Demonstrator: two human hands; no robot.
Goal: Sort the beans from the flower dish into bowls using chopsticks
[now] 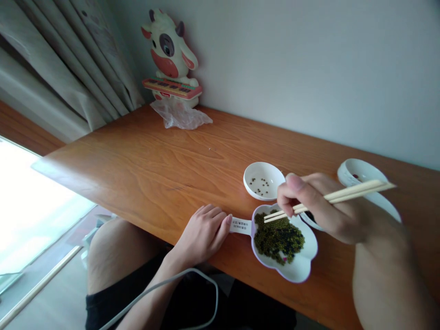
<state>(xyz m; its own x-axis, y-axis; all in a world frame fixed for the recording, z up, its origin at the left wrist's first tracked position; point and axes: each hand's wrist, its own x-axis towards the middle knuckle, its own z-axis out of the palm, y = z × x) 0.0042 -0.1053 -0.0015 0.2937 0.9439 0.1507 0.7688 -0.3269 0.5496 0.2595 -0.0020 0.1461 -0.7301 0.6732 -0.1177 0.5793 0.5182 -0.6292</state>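
- Table [154, 174]: spans the frame from left to right; wall [292, 68] behind it, curtain [65, 59] at upper left.
- Toy [170, 50]: on the table's far corner, upper left of the frame; plastic bag [182, 114] directly before it.
- Dish [307, 243]: on the table, lower right of centre, beans [275, 238] in it, handle [241, 225] pointing left.
- Left hand [206, 233]: at the handle's left end.
- Small bowl [250, 190]: behind the dish, a few beans inside.
- Right hand [319, 211]: right of the small bowl, holding chopsticks [364, 188], tips over the dish's left part.
- Second bowl [364, 167]: at right, behind the right hand.
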